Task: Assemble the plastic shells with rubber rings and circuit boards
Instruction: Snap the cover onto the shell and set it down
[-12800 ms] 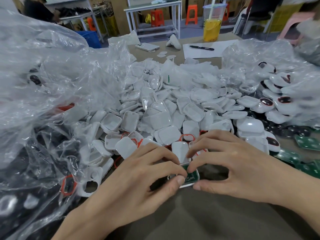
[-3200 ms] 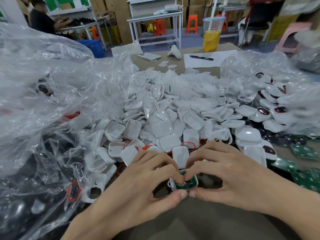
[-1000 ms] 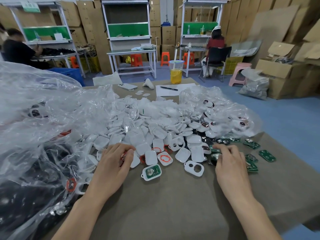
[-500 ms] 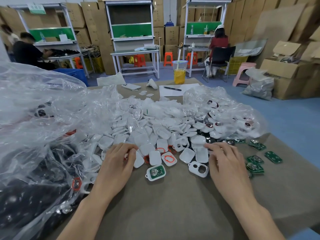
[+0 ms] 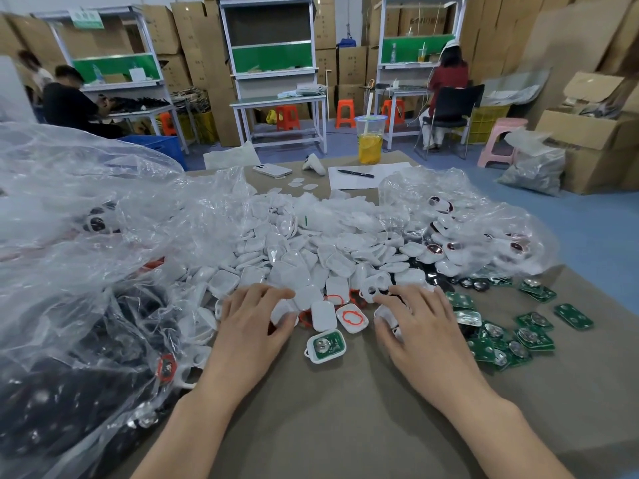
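Note:
A finished white shell with a green circuit board (image 5: 325, 345) lies on the table between my hands. Just behind it sits a shell holding a red rubber ring (image 5: 352, 318), with a plain white shell (image 5: 322, 315) beside it. My left hand (image 5: 252, 326) curls its fingers and thumb round a white shell (image 5: 283, 311) at the pile's front edge. My right hand (image 5: 418, 330) covers another white shell (image 5: 386, 312), thumb and forefinger around it. Loose green circuit boards (image 5: 518, 335) lie right of that hand.
A big heap of white shells (image 5: 311, 250) fills the table's middle. Crinkled plastic bags stand at the left (image 5: 86, 254) and back right (image 5: 466, 223). A drink cup (image 5: 370, 140), phone (image 5: 272, 170) and paper with pen (image 5: 359, 174) sit at the far edge.
My right hand has slid left from the circuit boards onto the white shell that lay in front of the pile. My left hand has stayed at the pile's edge.

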Available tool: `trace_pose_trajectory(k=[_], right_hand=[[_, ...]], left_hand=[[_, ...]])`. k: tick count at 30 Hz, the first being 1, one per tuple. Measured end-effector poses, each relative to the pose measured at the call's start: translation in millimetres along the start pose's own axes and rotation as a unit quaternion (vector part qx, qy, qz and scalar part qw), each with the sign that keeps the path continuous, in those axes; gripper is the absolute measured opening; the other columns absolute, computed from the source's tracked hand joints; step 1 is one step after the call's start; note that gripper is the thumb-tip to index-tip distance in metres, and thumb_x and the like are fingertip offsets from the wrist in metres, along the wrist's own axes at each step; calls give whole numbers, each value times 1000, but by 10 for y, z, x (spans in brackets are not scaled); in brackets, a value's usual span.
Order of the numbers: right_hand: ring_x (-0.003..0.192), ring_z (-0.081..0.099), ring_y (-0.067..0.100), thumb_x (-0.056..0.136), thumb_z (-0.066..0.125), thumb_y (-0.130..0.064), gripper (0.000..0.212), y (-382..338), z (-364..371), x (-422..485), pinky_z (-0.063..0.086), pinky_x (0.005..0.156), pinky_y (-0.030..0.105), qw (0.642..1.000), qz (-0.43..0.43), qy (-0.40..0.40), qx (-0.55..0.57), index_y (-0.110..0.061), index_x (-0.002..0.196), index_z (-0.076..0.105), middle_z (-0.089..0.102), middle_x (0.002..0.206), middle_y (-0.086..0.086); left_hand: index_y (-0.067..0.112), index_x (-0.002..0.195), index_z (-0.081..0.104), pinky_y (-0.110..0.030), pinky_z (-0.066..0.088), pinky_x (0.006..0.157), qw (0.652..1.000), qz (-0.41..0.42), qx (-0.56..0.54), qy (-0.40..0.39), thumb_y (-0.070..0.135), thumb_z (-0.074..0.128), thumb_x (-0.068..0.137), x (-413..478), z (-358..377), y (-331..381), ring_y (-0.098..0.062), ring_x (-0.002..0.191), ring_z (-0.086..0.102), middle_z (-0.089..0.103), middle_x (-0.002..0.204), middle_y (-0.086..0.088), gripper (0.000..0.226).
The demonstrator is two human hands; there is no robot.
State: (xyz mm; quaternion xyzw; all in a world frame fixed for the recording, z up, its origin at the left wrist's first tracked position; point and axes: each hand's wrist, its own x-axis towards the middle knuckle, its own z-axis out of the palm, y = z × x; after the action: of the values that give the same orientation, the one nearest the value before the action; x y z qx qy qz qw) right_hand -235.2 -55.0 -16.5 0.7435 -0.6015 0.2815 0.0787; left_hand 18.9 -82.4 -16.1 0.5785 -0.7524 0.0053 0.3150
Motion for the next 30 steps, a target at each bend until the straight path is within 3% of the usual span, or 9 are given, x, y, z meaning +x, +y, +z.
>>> trace_pose_trajectory(k=[4,7,10,15,18,25,27,30], right_hand=[[117,53,22,94,64,-21,27,-39,-27,130,41,108,51,996,-33,51,73,-16,119,69,64,121,1],[118,47,11,100,57,-21,24,-102,-64,362,33,107,22,980,-22,28,195,-23,123,64,61,122,-9],[111,52,-1,102,53,-27,23,-229,-55,617,34,92,5,941,13,-6,339,-37,120,63,62,115,-22],[85,68,4,94,66,-36,20,-442,138,942,51,71,14,837,35,-129,530,-45,112,67,70,101,-17],[71,69,5,92,71,-22,24,-452,262,996,52,63,14,819,39,-129,558,-44,102,72,72,85,-14],[78,72,18,81,77,-26,26,-295,268,1034,58,74,24,746,116,-120,644,-32,106,78,76,101,6],[81,73,20,77,76,-29,30,-298,263,1047,61,75,29,720,129,-134,668,-30,106,78,76,102,9],[85,74,21,81,73,-26,29,-295,276,1042,62,78,32,689,117,-158,698,-29,109,78,76,101,8]], left_hand=[[36,118,64,-22,30,94,998,6,-58,9,25,67,94,2,-32,-13,0,104,38,50,116,20,27],[42,111,65,-4,36,83,985,-16,-164,49,11,65,95,6,-69,15,10,101,50,53,111,24,34],[49,104,66,-5,42,77,949,-86,-286,96,14,68,94,99,-122,56,2,93,61,63,103,20,36],[42,103,71,-14,51,73,863,-127,-479,101,24,77,88,450,-107,207,-3,80,62,69,92,14,24],[35,101,73,-18,53,75,809,-143,-564,85,28,77,83,547,-1,288,-6,82,63,67,91,11,20],[34,100,74,-15,53,72,832,-162,-528,46,39,70,86,533,51,216,-10,82,69,74,90,3,16],[30,99,75,-21,54,74,813,-178,-554,27,37,71,85,556,67,220,-13,78,67,72,85,-1,16],[19,100,77,-28,56,74,731,-201,-652,-20,23,72,89,578,65,239,-15,70,61,69,85,-7,13]])
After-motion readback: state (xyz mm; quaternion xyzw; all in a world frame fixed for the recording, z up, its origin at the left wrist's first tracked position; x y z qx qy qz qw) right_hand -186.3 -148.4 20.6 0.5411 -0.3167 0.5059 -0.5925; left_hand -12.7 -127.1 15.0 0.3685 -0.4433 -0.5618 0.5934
